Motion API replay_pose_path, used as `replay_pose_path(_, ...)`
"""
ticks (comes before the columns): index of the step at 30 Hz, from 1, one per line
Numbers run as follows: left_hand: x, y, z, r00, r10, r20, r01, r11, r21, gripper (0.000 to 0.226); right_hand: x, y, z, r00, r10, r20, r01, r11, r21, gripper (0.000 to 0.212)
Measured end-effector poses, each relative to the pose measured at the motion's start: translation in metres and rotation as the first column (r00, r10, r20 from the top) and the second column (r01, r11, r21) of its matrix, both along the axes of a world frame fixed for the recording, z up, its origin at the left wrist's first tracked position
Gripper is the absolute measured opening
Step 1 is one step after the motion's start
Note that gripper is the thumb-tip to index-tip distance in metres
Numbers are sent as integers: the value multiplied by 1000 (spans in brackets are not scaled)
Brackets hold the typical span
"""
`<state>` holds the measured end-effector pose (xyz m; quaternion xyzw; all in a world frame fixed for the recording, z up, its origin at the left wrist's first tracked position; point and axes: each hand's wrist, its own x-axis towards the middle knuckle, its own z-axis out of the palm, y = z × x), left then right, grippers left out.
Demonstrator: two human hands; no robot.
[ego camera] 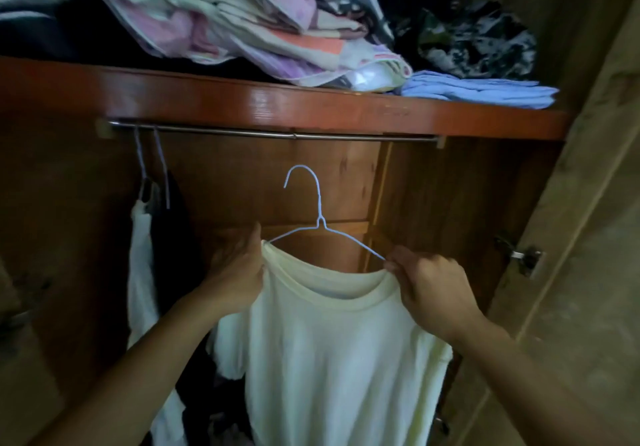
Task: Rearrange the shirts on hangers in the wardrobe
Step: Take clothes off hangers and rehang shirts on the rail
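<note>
A pale cream T-shirt (332, 352) hangs in front of me on a light blue wire hanger (320, 217), whose hook is free in the air below the metal rail (277, 132). My left hand (239, 272) grips the shirt's left shoulder at the collar. My right hand (429, 282) pinches the right side of the collar together with the hanger's right arm. Two more wire hangers (152, 165) hang at the rail's left end, carrying a white garment (140, 265) and a dark garment (173, 237).
A wooden shelf (311, 106) above the rail holds a heap of folded pastel fabrics (242, 19), folded blue cloth (481, 88) and a dark patterned bundle (478, 40). The open wardrobe door (581, 272) with a metal hinge (523, 255) stands on the right.
</note>
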<state>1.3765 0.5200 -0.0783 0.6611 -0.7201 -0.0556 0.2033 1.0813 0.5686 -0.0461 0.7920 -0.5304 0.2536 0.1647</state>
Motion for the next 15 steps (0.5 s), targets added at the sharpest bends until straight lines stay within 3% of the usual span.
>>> replay_pose_path(4, -31, 4, 6, 968, -223, -115, 219, 975, -46, 24, -50, 40, 3, 995, -55, 82, 53, 998, 17, 8)
replay_pose_path(6, -56, 11, 13, 926, -318, -202, 311, 948, -67, 13, -74, 63, 7, 990, -86, 112, 87, 996, -3, 8)
replay_pose_path(15, -183, 62, 60, 606, -664, -438, 609, 742, -281, 23, -171, 184, 44, 940, -230, 254, 235, 972, 12, 16)
